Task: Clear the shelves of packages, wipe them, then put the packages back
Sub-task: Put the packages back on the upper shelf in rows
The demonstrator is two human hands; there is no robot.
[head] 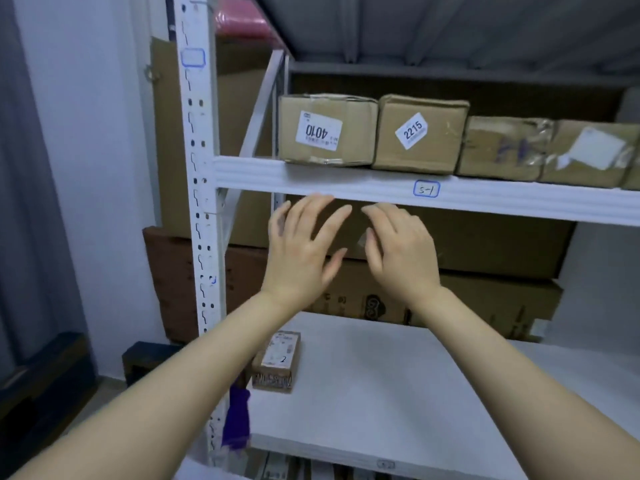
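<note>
Flat cardboard [485, 244] behind, grey curtain [20, 202] at L, poss. dark crate [45, 382]

Right edge cuts the last box [634, 176]; left forearm [194, 368] hides part of the small package [278, 362]

Packages [372, 133] were brown cardboard, matt, creased, with glossy tape and white paper labels. Shelves [381, 375] had matt white board, smooth. Upright post [197, 168] was white painted metal, scuffed.
</note>
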